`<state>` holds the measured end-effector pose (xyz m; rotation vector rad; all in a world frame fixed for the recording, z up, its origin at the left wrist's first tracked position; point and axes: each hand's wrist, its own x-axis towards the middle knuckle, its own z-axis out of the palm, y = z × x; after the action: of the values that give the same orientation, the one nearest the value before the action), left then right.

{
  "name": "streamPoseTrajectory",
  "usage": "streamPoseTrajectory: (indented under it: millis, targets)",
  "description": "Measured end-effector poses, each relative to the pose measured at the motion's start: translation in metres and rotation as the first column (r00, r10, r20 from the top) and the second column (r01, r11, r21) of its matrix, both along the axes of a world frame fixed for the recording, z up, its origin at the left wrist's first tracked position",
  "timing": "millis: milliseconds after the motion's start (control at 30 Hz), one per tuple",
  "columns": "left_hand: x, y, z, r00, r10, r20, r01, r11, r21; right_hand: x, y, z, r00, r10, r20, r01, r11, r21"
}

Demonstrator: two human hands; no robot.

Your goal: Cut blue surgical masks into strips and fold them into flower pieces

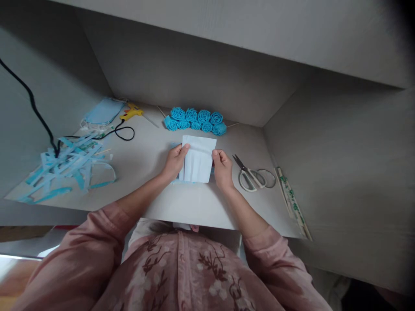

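A pale pleated sheet of face mask fabric (198,160) is held up in front of me, spread between both hands. My left hand (175,162) pinches its left edge with the thumb on top. On the opposite edge, my right hand (222,166) grips it between thumb and curled fingers. Behind and below it, other light blue material shows at the edges, mostly hidden. Just beyond lie several blue rolled flowers (195,120) in two rows, with thin sticks poking out at both ends.
Scissors (249,175) with pale handles lie right, beside a ring (267,178). Wrapped sticks (292,198) run along the right wall. At left are a heap of blue strips (69,166), a stack of face masks (103,111) and a yellow glue gun (132,112) with a black cord.
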<state>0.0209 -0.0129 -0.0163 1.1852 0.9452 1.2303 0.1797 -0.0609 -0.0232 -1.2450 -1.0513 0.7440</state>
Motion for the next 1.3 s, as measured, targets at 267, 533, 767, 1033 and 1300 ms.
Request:
streamPoseTrajectory:
  millis: [267, 533, 767, 1033, 1300]
  targets:
    - [0.001, -0.001, -0.001, 0.996, 0.039, -0.074, -0.036, 0.999, 0.040, -0.004, -0.005, 0.005, 0.993, 0.094, -0.076, -0.097, 0.995, -0.028]
    - [-0.001, -0.003, -0.002, 0.980, 0.052, -0.192, -0.023, 0.988, 0.151, -0.004, -0.005, 0.005, 0.986, 0.128, -0.105, -0.132, 0.991, -0.035]
    - [-0.002, -0.001, -0.005, 0.991, 0.051, -0.120, -0.039, 0.994, 0.100, -0.006, -0.004, 0.005, 0.941, 0.231, -0.247, -0.252, 0.966, -0.056]
    - [-0.001, -0.004, 0.003, 0.995, 0.056, -0.078, -0.048, 0.994, 0.101, -0.005, -0.003, -0.002, 0.993, 0.111, -0.050, -0.114, 0.992, -0.054]
    - [0.000, -0.002, -0.002, 0.996, 0.064, -0.063, -0.057, 0.993, 0.102, -0.003, -0.003, -0.001, 0.995, -0.084, 0.052, 0.084, 0.996, -0.014]
